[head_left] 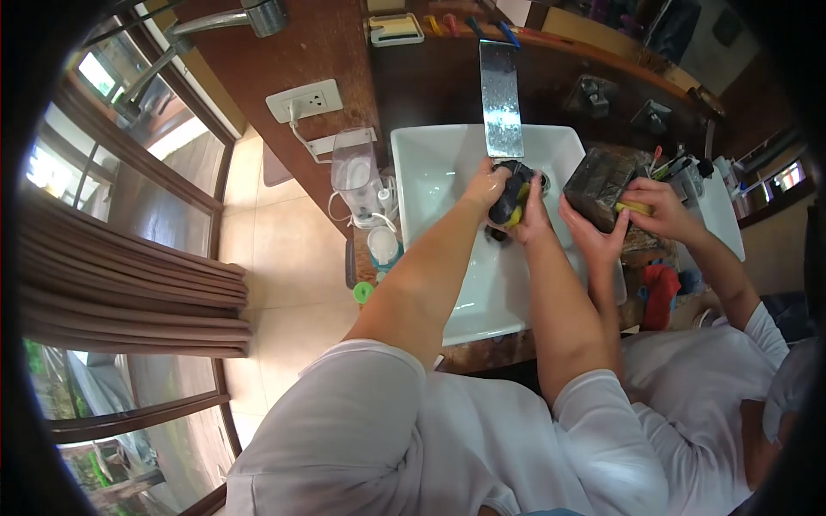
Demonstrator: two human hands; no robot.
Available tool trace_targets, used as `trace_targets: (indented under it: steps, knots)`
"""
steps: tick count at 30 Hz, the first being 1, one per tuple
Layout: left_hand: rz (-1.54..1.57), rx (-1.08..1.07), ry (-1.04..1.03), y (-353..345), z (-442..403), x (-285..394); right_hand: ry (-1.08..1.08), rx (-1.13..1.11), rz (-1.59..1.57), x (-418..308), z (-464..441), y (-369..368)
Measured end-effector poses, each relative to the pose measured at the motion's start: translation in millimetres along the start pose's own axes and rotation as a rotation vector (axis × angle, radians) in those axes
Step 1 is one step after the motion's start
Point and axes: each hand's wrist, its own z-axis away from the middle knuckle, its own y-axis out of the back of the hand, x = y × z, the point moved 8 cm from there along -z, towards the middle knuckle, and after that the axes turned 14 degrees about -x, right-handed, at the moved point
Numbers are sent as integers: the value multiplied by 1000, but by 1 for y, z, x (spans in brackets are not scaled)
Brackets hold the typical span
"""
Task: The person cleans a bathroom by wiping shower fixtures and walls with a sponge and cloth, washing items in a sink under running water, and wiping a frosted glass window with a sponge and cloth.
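Note:
Over the white sink (430, 258), just below the mouth of a wide chrome faucet (502, 95), my two hands work close together. My left hand (487, 184) is closed on a dark, wet-looking object (511, 182) whose exact kind I cannot make out. Against its lower side, my right hand (533, 222) is closed on a yellow sponge (518, 213), partly hidden by the fingers. A small dark thing (496, 233) lies in the basin beneath my hands.
At my right, another person's hands (658, 211) hold a dark box (602, 182) and a yellow sponge (635, 207). Left of the sink stand a clear plastic container (354, 163) and a bottle (384, 249). A red cloth (660, 295) hangs at the counter's right.

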Motion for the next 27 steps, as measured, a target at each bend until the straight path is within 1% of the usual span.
trace_targets:
  steps: [1,2,3,5,6,8,9,10,11,12,13,15,16,19,22,23,25,26,27]
  knots:
    - [-187,-15,3,0,-1,3,-12,-77,31,-1,-2,-9]
    - [-373,-29,4,1,-5,7,101,-78,106,-10,-5,-17]
    - [-559,-43,4,1,-9,11,157,-95,136,-15,-2,-23]
    - [-303,-64,31,5,-16,11,269,-128,196,-27,11,-36]
    - [-176,-76,43,5,-17,9,199,-87,284,-22,15,-34]
    - [-48,-63,-11,3,-9,13,62,-5,469,-17,21,-29]
    - [14,-58,-38,1,-7,15,74,-59,457,-17,16,-30]
    - [94,-23,19,2,-9,5,84,-112,440,-12,10,-29]
    - [94,-46,36,3,-11,1,93,-163,421,-8,9,-36]
    - [94,-70,53,3,-14,-2,91,-168,477,-9,4,-41]
    - [96,-93,70,4,-16,-5,110,-18,674,-13,6,-35]
    - [-244,4,57,13,-17,5,143,290,1064,-31,25,-52]
    - [-416,50,49,15,-16,11,265,67,883,-25,9,-52]
    - [-627,177,83,16,-13,21,362,252,1297,-34,-4,-46]
    - [-645,238,65,13,-2,27,347,148,1298,-33,8,-64]
    - [-820,170,60,6,-6,27,304,239,1362,-32,9,-53]
    - [-1165,37,46,-6,-16,15,216,418,1489,-27,0,-7]
    - [-1234,96,-46,0,-22,15,182,518,1643,-25,-16,37]
    - [-1304,154,-137,8,-29,12,124,541,1640,-29,-18,52]
